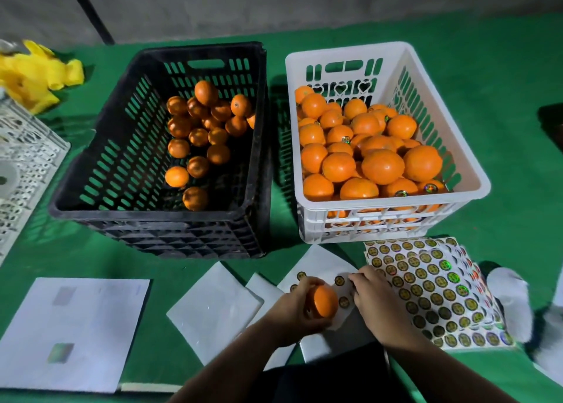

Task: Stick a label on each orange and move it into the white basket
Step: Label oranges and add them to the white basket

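Nearest us, two bare forearms reached over the bench. The left hand [292, 308] curled its fingers round a single orange [325, 301], holding it just above a nearly spent backing sheet [323, 268]. The right hand [373, 293] lay knuckles up with fingertips bent onto that sheet's edge; we could not tell whether it pinched a label. The held fruit was smooth, bright and round, so we could make out no long axis; its lit side faced the right hand. Beside the right hand lay a full sheet of round labels [432, 290], gold on dark with a holographic sheen. Beyond stood the white basket [393, 220], heaped with oranges, several showing labels, and to its left a black crate [152, 220] with fewer fruit. Green cloth [502, 98] covered the bench; blank white sheets [73, 332] lay at left, a yellow bag [36, 73] at the far corner, a grey wall [304, 0] behind.
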